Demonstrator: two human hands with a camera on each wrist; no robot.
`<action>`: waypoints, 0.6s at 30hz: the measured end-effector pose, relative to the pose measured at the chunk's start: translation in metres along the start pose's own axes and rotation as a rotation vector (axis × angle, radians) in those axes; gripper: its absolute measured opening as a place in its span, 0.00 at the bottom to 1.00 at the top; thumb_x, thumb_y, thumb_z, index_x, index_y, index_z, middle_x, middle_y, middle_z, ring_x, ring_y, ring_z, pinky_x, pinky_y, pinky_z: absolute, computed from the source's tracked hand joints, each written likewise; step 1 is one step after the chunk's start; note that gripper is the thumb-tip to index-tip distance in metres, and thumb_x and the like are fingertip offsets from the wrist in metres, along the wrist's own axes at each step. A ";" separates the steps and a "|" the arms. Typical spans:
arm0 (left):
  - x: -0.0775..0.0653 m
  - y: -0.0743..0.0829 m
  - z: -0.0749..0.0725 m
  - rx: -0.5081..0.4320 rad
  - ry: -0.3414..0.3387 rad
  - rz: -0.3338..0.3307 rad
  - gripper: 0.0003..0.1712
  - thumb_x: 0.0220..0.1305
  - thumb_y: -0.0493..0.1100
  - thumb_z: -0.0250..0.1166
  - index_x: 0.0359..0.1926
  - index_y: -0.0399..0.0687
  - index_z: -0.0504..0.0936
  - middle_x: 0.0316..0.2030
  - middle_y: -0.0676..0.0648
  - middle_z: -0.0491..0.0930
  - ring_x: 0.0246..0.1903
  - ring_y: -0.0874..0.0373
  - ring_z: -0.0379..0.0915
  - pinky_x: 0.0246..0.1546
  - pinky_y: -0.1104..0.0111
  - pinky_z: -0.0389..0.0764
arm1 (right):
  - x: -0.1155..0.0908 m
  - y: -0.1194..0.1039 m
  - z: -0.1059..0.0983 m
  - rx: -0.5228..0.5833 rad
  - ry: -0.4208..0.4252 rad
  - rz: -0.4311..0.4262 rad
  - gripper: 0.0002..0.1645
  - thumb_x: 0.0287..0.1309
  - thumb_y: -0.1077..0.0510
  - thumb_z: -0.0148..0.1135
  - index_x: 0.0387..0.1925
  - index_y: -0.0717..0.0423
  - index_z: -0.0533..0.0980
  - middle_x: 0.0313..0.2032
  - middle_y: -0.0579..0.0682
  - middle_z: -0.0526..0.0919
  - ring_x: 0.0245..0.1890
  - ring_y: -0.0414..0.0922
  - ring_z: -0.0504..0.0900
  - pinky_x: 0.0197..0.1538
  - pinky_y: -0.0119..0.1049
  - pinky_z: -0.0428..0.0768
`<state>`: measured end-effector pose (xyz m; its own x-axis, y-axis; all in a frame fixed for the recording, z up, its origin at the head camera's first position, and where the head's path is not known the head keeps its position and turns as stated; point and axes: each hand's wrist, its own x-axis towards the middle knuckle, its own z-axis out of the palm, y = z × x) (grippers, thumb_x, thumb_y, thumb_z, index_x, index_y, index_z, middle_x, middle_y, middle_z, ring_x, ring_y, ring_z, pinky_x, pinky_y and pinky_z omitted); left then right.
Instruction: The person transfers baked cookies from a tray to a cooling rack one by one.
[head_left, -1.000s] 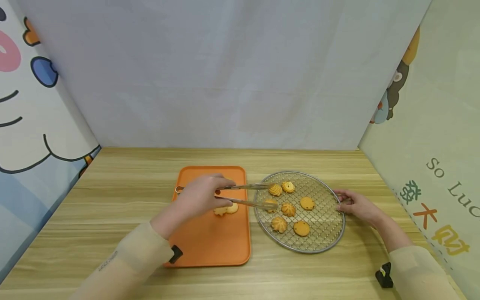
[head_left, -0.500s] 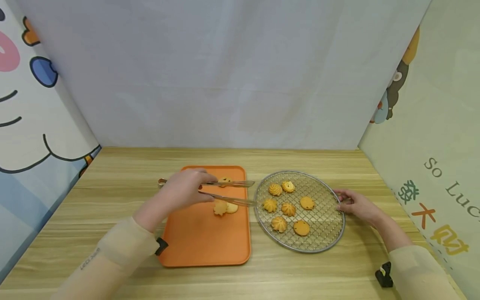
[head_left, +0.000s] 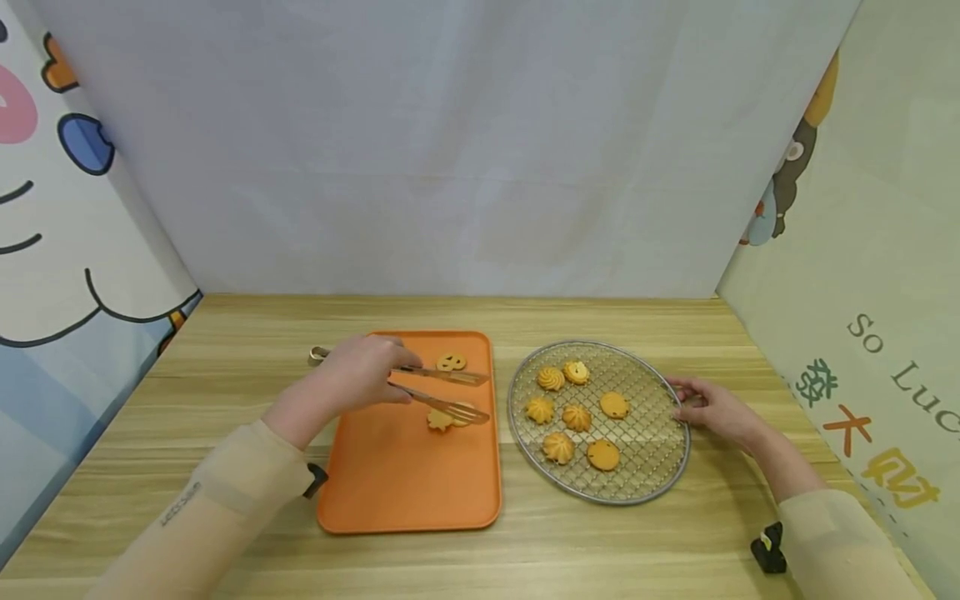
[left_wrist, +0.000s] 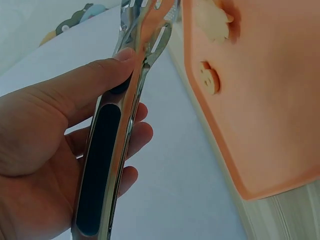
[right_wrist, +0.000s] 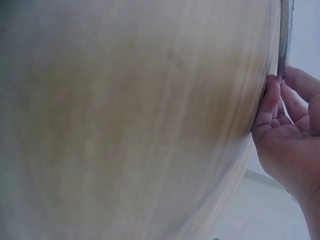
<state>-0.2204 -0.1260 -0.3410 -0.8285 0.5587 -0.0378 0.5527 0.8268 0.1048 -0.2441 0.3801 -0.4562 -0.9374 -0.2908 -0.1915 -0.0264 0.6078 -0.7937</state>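
My left hand [head_left: 348, 375] grips metal tongs [head_left: 467, 412], whose arms are spread above the orange tray [head_left: 408, 492]. Under the lower tong arm lie a flower-shaped cookie [head_left: 438, 421] and a round one, partly covered by it. Just beyond the upper arm is a cookie with cut-out holes [head_left: 452, 362]. In the left wrist view, thumb and fingers wrap the dark grip of the tongs [left_wrist: 97, 170]. On the right, my right hand [head_left: 716, 412] pinches the rim of a round wire rack [head_left: 645, 458]; the right wrist view shows fingertips at its metal rim [right_wrist: 286, 40].
Several cookies lie on the rack, mostly on its left half, among them a swirled one [head_left: 557, 448] and a flat round one [head_left: 603, 455]. Tray and rack stand side by side on a wooden table [head_left: 570, 550]. A pale curtain [head_left: 465, 167] hangs behind.
The left hand and tongs have drawn back left from over the rack to over the tray, and the tong tips now dip toward the tray's cookies. The right hand stays at the rim.
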 end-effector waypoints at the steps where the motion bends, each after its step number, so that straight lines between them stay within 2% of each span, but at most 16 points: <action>1: 0.001 0.000 0.001 0.010 -0.008 -0.001 0.25 0.49 0.52 0.73 0.50 0.53 0.83 0.42 0.52 0.82 0.36 0.56 0.78 0.30 0.65 0.78 | 0.000 0.000 0.000 -0.002 0.000 0.000 0.39 0.60 0.60 0.61 0.67 0.71 0.57 0.49 0.63 0.69 0.40 0.40 0.72 0.40 0.26 0.74; 8: 0.005 -0.001 0.008 0.081 -0.043 0.000 0.23 0.49 0.53 0.73 0.48 0.55 0.84 0.40 0.51 0.81 0.37 0.56 0.77 0.32 0.62 0.78 | -0.001 -0.003 0.000 -0.002 0.003 0.002 0.39 0.60 0.59 0.61 0.67 0.71 0.57 0.48 0.63 0.69 0.40 0.41 0.72 0.40 0.26 0.75; 18: 0.006 -0.003 0.008 0.083 -0.073 0.013 0.22 0.50 0.53 0.72 0.47 0.54 0.84 0.41 0.51 0.81 0.40 0.55 0.78 0.36 0.60 0.79 | -0.002 -0.004 0.000 -0.006 0.005 0.004 0.39 0.61 0.59 0.61 0.67 0.71 0.57 0.49 0.63 0.69 0.41 0.41 0.72 0.40 0.26 0.74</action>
<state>-0.2264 -0.1247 -0.3500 -0.8141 0.5702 -0.1101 0.5715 0.8203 0.0232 -0.2422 0.3780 -0.4532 -0.9391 -0.2851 -0.1920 -0.0248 0.6134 -0.7894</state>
